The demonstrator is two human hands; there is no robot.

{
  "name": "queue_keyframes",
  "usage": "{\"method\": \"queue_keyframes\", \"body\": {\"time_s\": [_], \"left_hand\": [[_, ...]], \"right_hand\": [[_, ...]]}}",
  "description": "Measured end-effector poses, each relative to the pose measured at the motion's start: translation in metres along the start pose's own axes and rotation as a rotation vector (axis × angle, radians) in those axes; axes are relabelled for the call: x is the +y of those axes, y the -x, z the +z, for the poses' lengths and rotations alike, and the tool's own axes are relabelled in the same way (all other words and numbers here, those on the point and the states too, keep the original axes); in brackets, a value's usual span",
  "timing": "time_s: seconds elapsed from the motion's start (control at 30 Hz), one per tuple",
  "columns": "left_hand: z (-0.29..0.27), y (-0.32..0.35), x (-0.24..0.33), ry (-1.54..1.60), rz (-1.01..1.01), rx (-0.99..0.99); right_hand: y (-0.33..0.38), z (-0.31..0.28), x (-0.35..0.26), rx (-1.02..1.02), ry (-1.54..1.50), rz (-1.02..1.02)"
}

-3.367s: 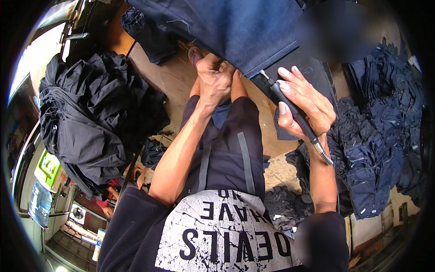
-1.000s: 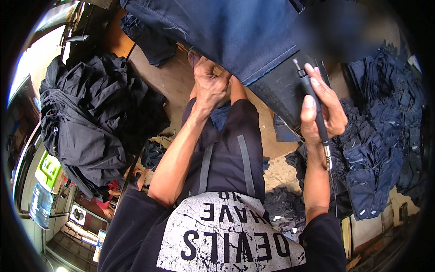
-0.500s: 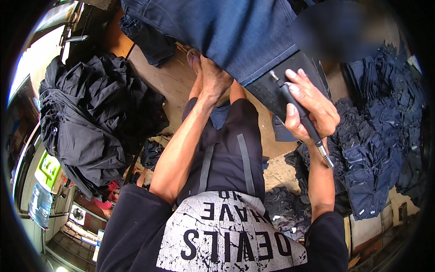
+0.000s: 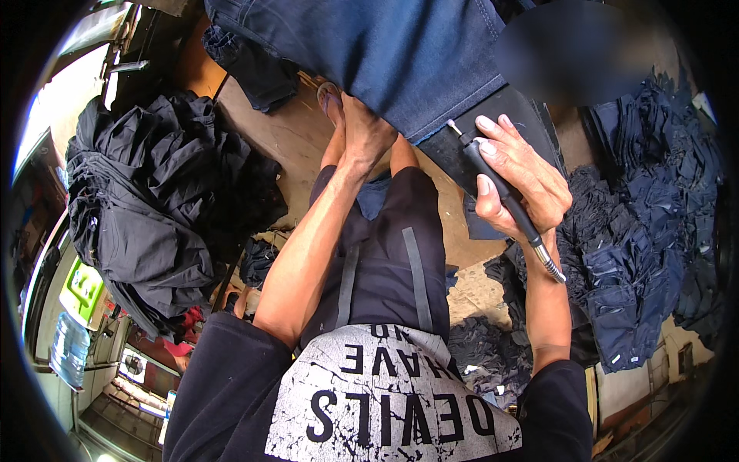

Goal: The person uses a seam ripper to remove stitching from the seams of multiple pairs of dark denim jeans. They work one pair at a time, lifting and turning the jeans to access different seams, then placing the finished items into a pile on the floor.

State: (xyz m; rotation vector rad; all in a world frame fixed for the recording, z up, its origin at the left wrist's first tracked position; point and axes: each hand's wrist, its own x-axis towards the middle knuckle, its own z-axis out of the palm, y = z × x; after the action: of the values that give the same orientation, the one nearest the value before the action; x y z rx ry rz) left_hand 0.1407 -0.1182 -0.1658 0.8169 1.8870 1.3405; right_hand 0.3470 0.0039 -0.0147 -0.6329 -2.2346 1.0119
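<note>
A pair of dark blue jeans lies over a flat black board, its stitched hem running across the board. My right hand is closed around a black rotary tool handpiece, with a metal spring sleeve at its rear end. The small pale bit at the tool's front is right at the hem's lower edge; whether it touches the cloth I cannot tell. My left hand is at the lower left edge of the jeans, its fingers out of sight behind my wrist and the cloth.
A big heap of black garments stands at my left. Stacks of folded dark jeans fill the right side. More dark cloth lies on the floor by my right elbow. A green-and-white container and a clear plastic bottle are far left.
My right hand has shifted slightly left with the rotary tool, bringing its bit from over the board to the hem edge. My left hand and the jeans stay nearly the same.
</note>
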Motion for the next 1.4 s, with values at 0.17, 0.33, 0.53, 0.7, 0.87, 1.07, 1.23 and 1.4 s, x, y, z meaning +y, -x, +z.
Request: {"method": "queue_keyframes", "body": {"time_s": [0.17,0.33,0.53,0.7,0.87,1.07,1.23,1.4], "left_hand": [[-0.001,0.002,-0.001,-0.157,0.099,-0.036],[-0.003,0.004,0.002,-0.106,0.049,-0.092],[0.002,0.001,0.005,-0.071,0.138,0.013],[0.001,0.004,0.004,-0.047,0.092,0.024],[-0.004,0.011,0.001,-0.043,-0.094,-0.051],[-0.002,0.007,0.01,-0.099,-0.093,-0.066],[-0.001,0.007,0.017,-0.038,-0.178,-0.075],[-0.007,0.014,-0.007,0.033,-0.267,-0.035]], "right_hand": [[0.001,0.0,0.0,0.014,0.01,0.018],[0.001,0.0,0.002,0.043,0.027,0.017],[0.001,0.0,0.002,0.075,0.036,0.038],[0.001,0.0,0.004,0.11,0.046,0.062],[0.001,-0.001,0.004,0.136,0.056,0.084],[0.001,-0.001,0.005,0.183,0.054,0.108],[0.002,-0.002,0.006,0.181,0.066,0.109],[0.002,0.0,0.009,0.237,0.065,0.135]]}}
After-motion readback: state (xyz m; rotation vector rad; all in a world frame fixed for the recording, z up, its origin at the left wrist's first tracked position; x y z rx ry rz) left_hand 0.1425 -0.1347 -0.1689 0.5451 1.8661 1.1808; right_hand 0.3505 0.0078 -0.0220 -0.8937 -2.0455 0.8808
